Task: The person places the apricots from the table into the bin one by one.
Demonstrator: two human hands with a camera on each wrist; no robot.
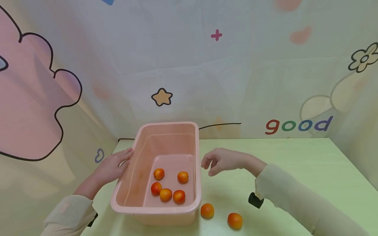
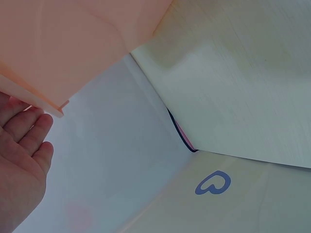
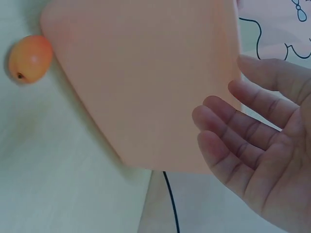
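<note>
A pink plastic basin [image 1: 169, 211] stands on the table, with several small orange-red round fruits [image 1: 166, 194] on its floor. My left hand [image 1: 110, 166] rests against the left rim, its fingers fairly straight; the left wrist view shows the fingertips [image 2: 44, 121] at the rim's underside. Just off the right wall hovers my right hand [image 1: 225, 161], palm toward the basin in the right wrist view, fingers loosely bent and nothing in them. Two more fruits lie on the table right of the basin: one fruit [image 1: 207, 211] close to its near corner, another fruit [image 1: 235, 221] farther right.
The pale green table [image 1: 280, 170] extends to the right and meets a printed cloth backdrop [image 1: 189, 75] at the back. The cloth also hangs along the left and right sides. A black device [image 1: 255, 200] shows under the right wrist.
</note>
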